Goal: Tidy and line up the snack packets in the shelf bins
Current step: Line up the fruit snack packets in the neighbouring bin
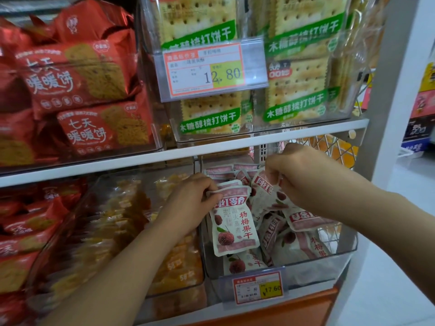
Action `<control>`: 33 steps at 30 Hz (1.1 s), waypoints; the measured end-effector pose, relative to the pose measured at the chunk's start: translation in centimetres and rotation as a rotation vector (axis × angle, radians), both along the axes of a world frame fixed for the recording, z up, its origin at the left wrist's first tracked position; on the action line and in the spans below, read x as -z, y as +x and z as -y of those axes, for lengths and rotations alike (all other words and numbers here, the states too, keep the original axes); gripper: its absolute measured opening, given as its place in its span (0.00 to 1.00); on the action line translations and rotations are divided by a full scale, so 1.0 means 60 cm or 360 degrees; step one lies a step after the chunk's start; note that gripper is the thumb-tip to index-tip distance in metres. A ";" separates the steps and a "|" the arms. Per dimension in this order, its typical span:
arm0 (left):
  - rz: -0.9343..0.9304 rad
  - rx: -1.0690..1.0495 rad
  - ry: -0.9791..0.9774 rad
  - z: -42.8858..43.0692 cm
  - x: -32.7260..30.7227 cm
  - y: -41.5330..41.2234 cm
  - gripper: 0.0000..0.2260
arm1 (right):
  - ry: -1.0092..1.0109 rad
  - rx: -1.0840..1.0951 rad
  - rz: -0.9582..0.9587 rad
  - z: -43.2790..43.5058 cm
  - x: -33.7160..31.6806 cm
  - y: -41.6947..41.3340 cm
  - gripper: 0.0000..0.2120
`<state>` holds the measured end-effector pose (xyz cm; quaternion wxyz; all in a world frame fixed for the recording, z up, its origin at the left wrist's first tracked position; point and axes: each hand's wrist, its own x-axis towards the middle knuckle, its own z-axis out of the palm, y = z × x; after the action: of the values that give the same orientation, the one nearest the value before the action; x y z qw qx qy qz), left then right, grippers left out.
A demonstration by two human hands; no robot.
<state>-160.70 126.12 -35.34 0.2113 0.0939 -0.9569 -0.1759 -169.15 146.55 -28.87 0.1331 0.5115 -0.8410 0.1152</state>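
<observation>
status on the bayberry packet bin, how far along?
Early to midway. Done: a short back row of packets stands aligned in the clear bin. In hand: the left hand grips a bunch of packets by their top edges; the right hand pinches a tilted packet. Left: the loose packets on the bin's right and bottom lie slanted and overlapping.

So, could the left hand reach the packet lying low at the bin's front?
Probably not yet: the left hand pinches a dangling packet that hangs right over the low packet.
</observation>
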 end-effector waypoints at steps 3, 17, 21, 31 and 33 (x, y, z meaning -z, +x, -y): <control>0.0000 -0.0017 -0.0016 -0.001 0.000 -0.002 0.05 | 0.0049 -0.0041 0.0121 -0.004 -0.003 0.000 0.15; 0.0160 0.0069 0.0282 -0.004 -0.007 0.000 0.04 | -0.0467 -0.0377 0.0694 0.064 0.065 0.006 0.14; 0.0322 0.0161 0.0392 -0.003 -0.024 0.010 0.06 | -0.0576 -0.0389 0.0766 0.085 0.108 -0.001 0.13; 0.0575 0.0086 -0.0530 -0.059 -0.006 0.013 0.34 | -0.0716 -0.0285 0.1125 0.062 0.104 -0.032 0.08; 0.0524 0.0122 -0.0579 -0.069 0.000 0.009 0.31 | -0.0598 -0.0228 0.1051 0.038 0.084 -0.050 0.07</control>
<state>-160.13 130.26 -35.32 0.0592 0.0453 -0.9972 0.0091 -172.15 144.30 -33.90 -0.0620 0.4710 -0.7651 0.4347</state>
